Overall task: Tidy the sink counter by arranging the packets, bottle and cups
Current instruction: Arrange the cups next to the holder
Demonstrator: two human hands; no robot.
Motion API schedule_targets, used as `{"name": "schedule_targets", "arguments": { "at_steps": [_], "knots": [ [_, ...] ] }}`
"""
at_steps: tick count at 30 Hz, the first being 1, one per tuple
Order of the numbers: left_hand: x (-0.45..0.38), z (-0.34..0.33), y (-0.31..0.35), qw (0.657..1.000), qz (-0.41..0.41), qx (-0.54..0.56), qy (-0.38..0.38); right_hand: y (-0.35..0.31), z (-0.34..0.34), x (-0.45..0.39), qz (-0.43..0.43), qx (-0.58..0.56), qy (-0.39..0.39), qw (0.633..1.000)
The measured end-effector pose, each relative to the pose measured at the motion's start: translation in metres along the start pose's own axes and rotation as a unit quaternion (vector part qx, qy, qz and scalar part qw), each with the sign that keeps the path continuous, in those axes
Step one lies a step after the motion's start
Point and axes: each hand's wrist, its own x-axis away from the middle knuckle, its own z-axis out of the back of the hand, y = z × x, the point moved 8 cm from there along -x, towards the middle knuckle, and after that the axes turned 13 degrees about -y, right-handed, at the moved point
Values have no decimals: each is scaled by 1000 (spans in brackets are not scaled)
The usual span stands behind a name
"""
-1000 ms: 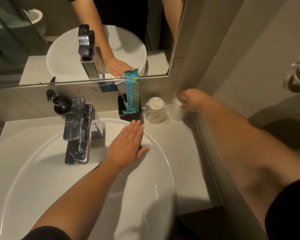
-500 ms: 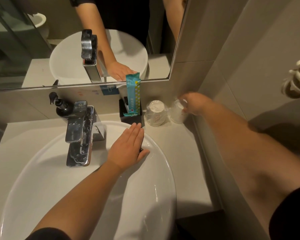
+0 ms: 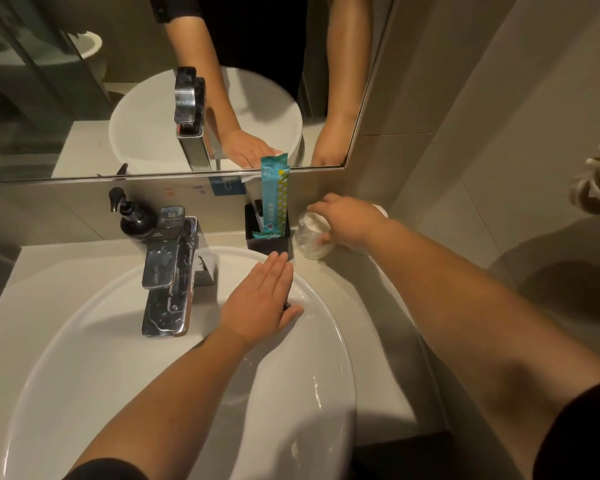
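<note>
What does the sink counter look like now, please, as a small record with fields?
left hand: left hand flat on white oval basin rim
right hand: right hand fingers grip wrapped clear cup
second cup: mostly hidden behind right hand
packets: teal packets upright in black square holder
bottle: black pump bottle behind chrome faucet
</note>
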Motion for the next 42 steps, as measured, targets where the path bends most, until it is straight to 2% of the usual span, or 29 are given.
{"name": "schedule_targets", "arguments": {
  "at_steps": [15, 24, 30, 34, 42],
  "knots": [
    [-2, -3, 0, 1000, -3, 1, 5, 8, -3, -11, -4, 15, 33, 999],
    [-1, -3, 0, 1000, -2, 1, 9, 11, -5, -3, 5, -17, 42, 999],
    [-1, -3, 0, 1000, -5, 3, 20, -39, 16, 12, 86, 72, 150, 982],
    [-2, -6, -1, 1000, -7, 7, 18, -66, 0, 0, 98, 82, 130, 983],
    [0, -4, -1, 1000, -5, 7, 30, -63, -18, -19, 64, 48, 114, 990]
  ]
}}
